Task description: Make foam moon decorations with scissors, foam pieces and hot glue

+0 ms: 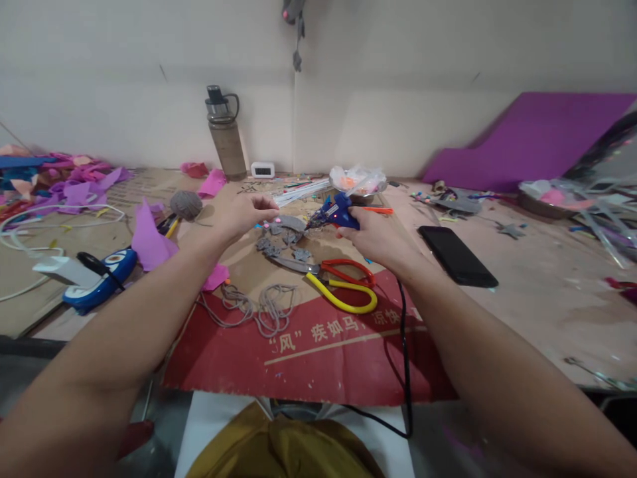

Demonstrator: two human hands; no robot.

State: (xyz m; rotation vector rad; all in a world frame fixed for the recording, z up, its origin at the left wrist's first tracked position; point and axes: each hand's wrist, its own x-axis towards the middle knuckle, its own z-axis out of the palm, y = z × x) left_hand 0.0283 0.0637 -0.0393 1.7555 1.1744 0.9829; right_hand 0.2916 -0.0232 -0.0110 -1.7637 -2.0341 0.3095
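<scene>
My right hand is closed around a blue glue gun, its nozzle pointing left and its black cord running down over the front edge. An orange stick shows behind the hand. My left hand is held in a pinch left of the nozzle; what lies between the fingertips is too small to make out. Just below the nozzle are grey felt cut-outs and a grey felt piece. Nearer me lie scissors with one red and one yellow handle, partly open, and loose grey yarn.
A red and brown cardboard sheet covers the table's middle. A black phone lies right, a blue power strip left. Behind stand a water bottle, a small white clock and a metal bowl. A grey yarn ball rests left.
</scene>
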